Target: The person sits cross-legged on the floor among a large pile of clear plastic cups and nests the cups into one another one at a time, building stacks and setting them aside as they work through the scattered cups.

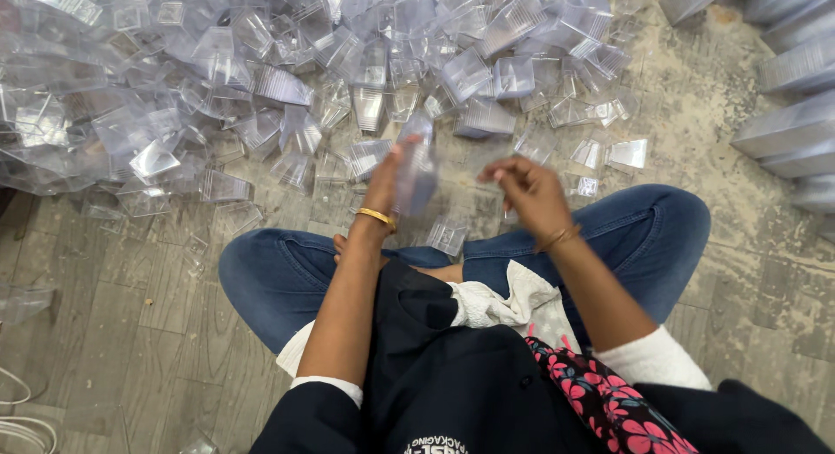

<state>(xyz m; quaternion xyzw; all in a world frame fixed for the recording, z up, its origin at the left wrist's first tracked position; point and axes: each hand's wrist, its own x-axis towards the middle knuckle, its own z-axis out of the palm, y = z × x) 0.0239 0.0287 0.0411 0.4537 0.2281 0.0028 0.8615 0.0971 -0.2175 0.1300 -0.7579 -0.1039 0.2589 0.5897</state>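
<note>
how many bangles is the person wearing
2. A gold bangle sits on the left wrist, just below the left hand holding a clear plastic box. A thinner one circles the right wrist, below the right hand. Sleeves may hide others.

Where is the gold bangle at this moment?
In the head view, the gold bangle sits on the left wrist, left of centre, just below the left hand holding a clear plastic piece.
</note>
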